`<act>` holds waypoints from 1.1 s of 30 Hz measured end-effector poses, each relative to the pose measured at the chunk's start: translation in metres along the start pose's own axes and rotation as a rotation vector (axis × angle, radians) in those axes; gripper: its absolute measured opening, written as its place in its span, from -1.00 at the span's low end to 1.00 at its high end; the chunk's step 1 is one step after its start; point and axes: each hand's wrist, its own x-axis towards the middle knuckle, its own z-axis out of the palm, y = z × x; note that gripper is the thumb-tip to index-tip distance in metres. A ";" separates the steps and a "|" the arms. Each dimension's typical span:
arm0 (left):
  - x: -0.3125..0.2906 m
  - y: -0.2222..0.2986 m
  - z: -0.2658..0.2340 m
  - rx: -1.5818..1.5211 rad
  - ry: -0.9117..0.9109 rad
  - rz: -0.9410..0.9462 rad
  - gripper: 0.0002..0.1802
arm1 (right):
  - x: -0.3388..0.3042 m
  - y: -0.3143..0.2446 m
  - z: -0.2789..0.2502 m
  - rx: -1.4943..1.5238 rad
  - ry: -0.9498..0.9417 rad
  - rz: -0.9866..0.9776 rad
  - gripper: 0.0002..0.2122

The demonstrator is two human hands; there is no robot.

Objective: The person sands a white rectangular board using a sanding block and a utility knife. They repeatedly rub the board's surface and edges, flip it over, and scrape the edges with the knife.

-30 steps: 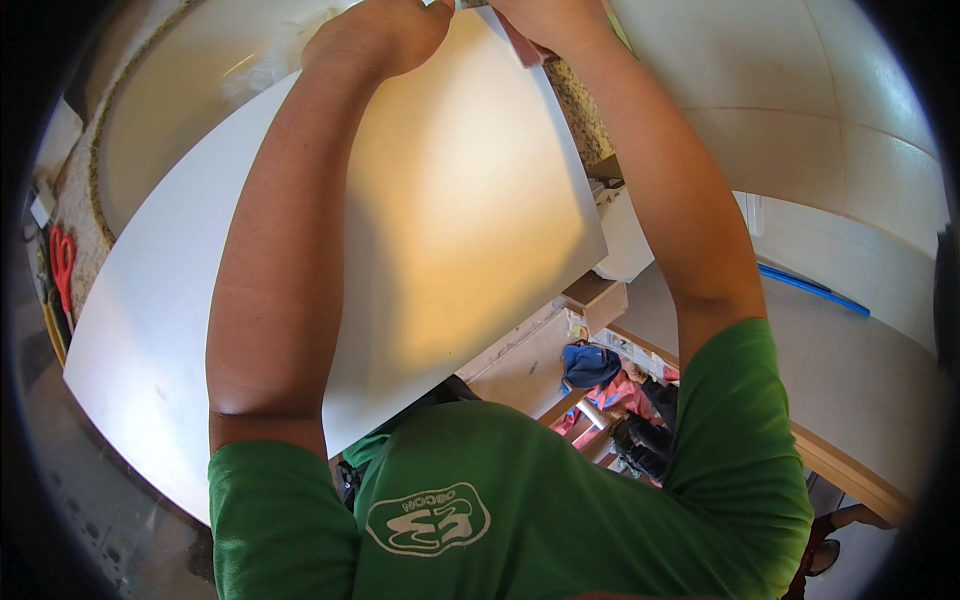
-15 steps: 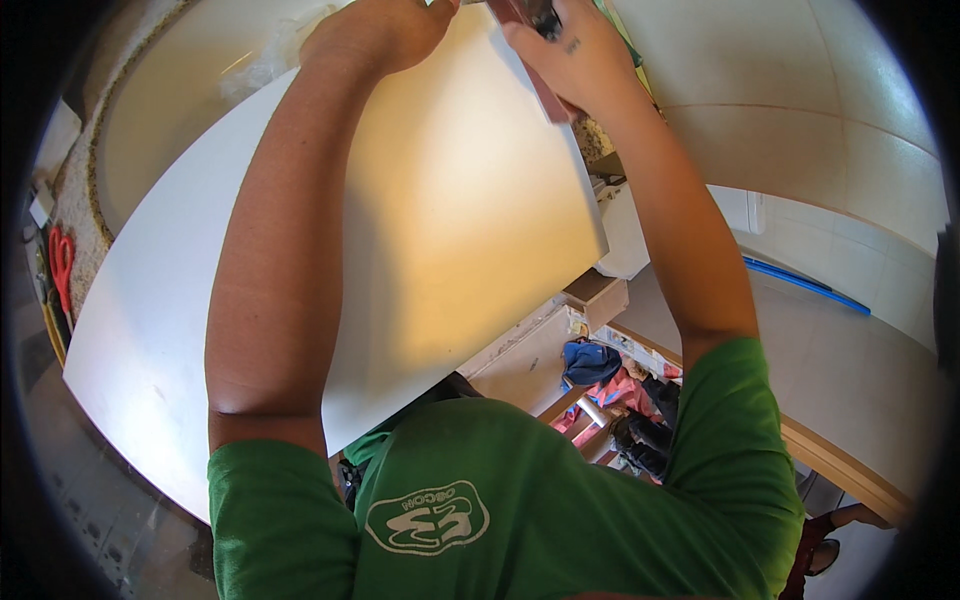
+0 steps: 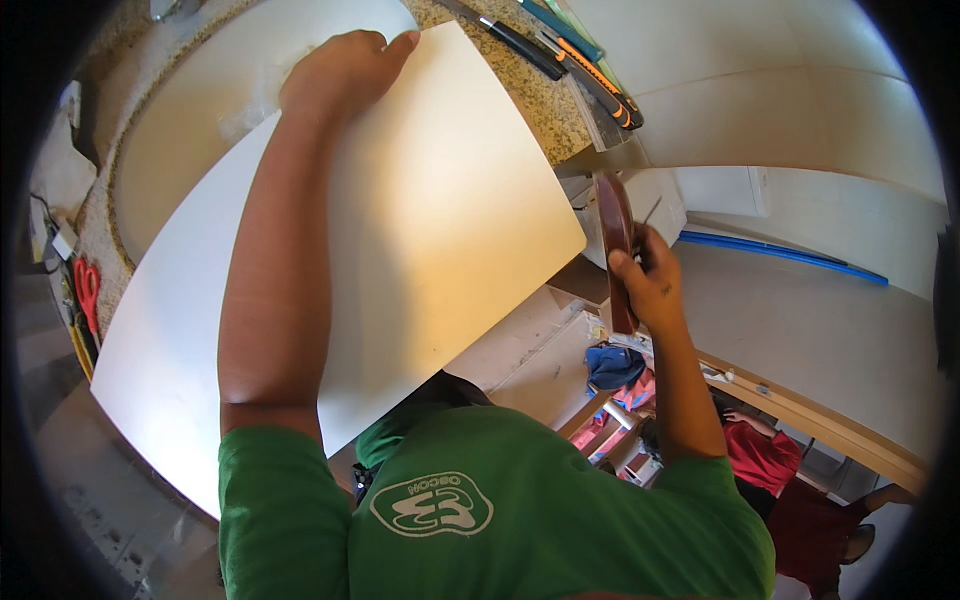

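A large white board (image 3: 455,230) lies tilted across the view in front of me. My left hand (image 3: 345,75) grips its far left edge, with the thumb along the top and the other fingers partly hidden. Off the board's right edge, my right hand (image 3: 652,280) is closed around a long reddish-brown hand plane (image 3: 614,240). The plane is held upright, apart from the board, and a thin metal piece sticks out beside it.
Beyond the board, a black-handled knife (image 3: 525,48) and an orange-and-black utility knife (image 3: 600,88) rest on a speckled stone counter (image 3: 545,105). Red-handled scissors (image 3: 87,290) lie far left. A person in red (image 3: 760,455) is at lower right, near a wooden-edged surface (image 3: 830,420).
My right hand has brought the plane away from the board's far right edge, back toward me and to the right. My left hand still holds the board, which now shows slightly lower in view.
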 end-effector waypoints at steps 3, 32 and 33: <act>-0.006 0.005 0.003 0.019 0.040 0.030 -0.19 | -0.034 0.015 0.000 0.124 0.014 0.097 -0.55; -0.005 0.003 0.001 0.037 0.091 0.129 -0.27 | -0.003 -0.043 -0.008 1.541 -0.293 0.128 -0.32; -0.006 0.005 0.004 0.047 0.111 0.130 -0.30 | -0.012 -0.039 -0.016 1.544 -0.287 0.098 -0.33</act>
